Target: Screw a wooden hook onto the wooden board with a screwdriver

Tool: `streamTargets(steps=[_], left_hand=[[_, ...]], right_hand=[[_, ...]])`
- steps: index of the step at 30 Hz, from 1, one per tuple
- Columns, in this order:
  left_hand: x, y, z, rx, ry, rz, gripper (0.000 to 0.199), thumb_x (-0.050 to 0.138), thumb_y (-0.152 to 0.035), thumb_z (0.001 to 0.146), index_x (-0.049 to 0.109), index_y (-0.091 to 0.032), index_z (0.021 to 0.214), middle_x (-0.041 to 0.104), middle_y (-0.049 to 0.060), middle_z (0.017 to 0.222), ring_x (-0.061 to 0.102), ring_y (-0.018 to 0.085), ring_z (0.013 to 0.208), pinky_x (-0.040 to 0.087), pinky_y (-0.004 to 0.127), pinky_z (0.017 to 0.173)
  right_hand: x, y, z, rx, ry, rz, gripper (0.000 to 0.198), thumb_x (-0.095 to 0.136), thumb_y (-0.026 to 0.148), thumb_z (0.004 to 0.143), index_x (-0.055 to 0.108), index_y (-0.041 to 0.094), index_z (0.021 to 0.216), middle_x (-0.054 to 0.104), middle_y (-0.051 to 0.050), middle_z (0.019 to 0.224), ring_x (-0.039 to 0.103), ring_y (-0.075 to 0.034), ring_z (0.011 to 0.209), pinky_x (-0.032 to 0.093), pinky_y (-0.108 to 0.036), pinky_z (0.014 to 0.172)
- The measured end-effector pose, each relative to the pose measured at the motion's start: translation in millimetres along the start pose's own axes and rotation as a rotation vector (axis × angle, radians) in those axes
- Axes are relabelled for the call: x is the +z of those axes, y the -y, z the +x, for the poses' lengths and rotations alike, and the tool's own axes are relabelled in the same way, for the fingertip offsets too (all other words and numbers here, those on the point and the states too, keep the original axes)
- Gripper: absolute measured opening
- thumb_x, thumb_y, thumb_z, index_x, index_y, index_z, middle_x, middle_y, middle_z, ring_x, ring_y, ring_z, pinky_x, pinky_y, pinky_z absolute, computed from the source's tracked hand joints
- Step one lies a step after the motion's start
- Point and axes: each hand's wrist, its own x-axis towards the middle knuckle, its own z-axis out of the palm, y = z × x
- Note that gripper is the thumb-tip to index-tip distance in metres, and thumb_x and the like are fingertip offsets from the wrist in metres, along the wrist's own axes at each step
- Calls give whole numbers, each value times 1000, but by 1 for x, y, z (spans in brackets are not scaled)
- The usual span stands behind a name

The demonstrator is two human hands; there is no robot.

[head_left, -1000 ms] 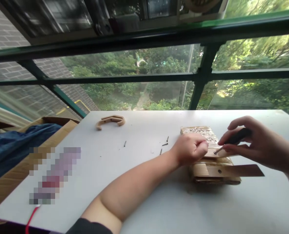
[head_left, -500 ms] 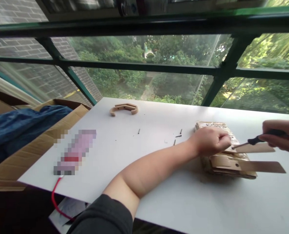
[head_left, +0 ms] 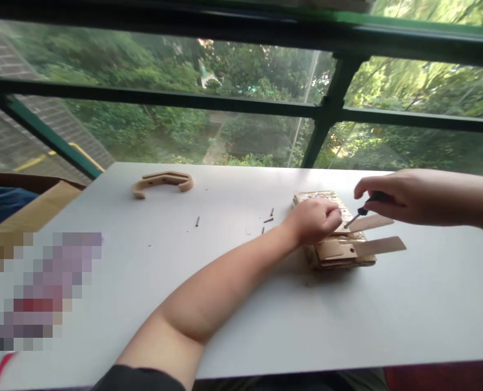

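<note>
My left hand (head_left: 315, 220) is closed in a fist on top of a block wrapped in shiny film with brown cardboard edges (head_left: 315, 194). What its fingers grip is hidden. In my right hand (head_left: 404, 194) is a screwdriver with a black handle (head_left: 362, 211), slanting down to the left. Its tip meets a screw head (head_left: 346, 227) in a thin tan strip (head_left: 372, 222) on the block, close beside my left thumb. A second tan strip (head_left: 382, 246) with a dark hole lies nearer me and sticks out past the block's right side.
Several small dark screws (head_left: 197, 221) lie on the white table (head_left: 233, 282). A curved tan piece (head_left: 164, 180) sits toward the back left. A pixelated pinkish object (head_left: 56, 282) with a red cord (head_left: 0, 370) is at the left. Beyond are a cardboard box (head_left: 48, 203) and a green-framed window (head_left: 318, 130).
The camera view has swung to the right, so everything appears further left. Both hands stay at the block, the screwdriver still on the screw, its handle now standing a little steeper.
</note>
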Motion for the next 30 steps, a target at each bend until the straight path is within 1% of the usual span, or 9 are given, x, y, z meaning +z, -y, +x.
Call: streamTargets(steps=[1,4,9,12,15,18,22,28,30], left_hand=[[0,0,0,-2,2,3,36,36,-36,88,54,-13,68,58,0,74,45,4,73,26,24,72],[0,2,1,2,5,11,38,35,-36,89,59,-14,70,59,-1,76,48,5,75,29,24,74],[2,2,2,-8,-16,23,38,36,-34,89,61,-13,68,59,0,75,49,5,74,29,24,72],[2,1,1,-10,-18,23,38,37,-34,89,62,-13,69,60,1,74,48,6,73,29,23,70],[1,1,1,-11,-23,18,37,38,-33,89,62,-12,70,60,2,73,48,6,71,30,23,70],[1,1,0,-21,-27,21,37,38,-33,89,62,-12,69,61,1,74,49,6,72,30,23,70],[0,2,0,-21,-22,25,37,38,-33,89,62,-13,70,62,0,76,50,6,75,31,22,73],[0,2,1,-16,-18,24,40,37,-35,89,62,-13,69,61,1,75,49,6,73,30,22,71],[0,2,1,-18,-13,34,40,37,-35,90,61,-13,68,61,1,75,49,6,73,30,22,71]], right_hand=[[-3,5,-2,11,52,-58,33,47,37,91,58,26,120,60,-3,79,41,-3,54,23,-20,53],[-9,13,-7,9,73,-118,28,45,27,86,53,20,111,60,-3,81,40,-4,55,23,-20,52],[-18,21,-5,77,134,-188,30,38,42,93,56,19,97,59,-3,76,42,-7,55,24,-22,54],[-22,28,2,151,159,-310,49,39,62,93,60,18,89,56,-5,67,32,-7,48,21,-24,55],[-21,34,7,209,124,-359,63,28,68,94,63,17,85,58,-7,70,28,-7,48,24,-26,59],[-16,35,7,206,91,-368,55,28,61,96,64,20,87,61,-6,78,34,-9,54,24,-25,62],[-10,30,1,1,14,-271,29,38,44,93,58,32,111,64,2,100,49,-11,74,25,-21,66],[-11,25,-11,51,63,-230,36,46,29,80,48,24,115,62,-1,88,44,-9,65,24,-20,62],[-12,25,-13,51,84,-213,28,43,32,85,51,22,110,61,-2,87,45,-9,66,24,-20,62]])
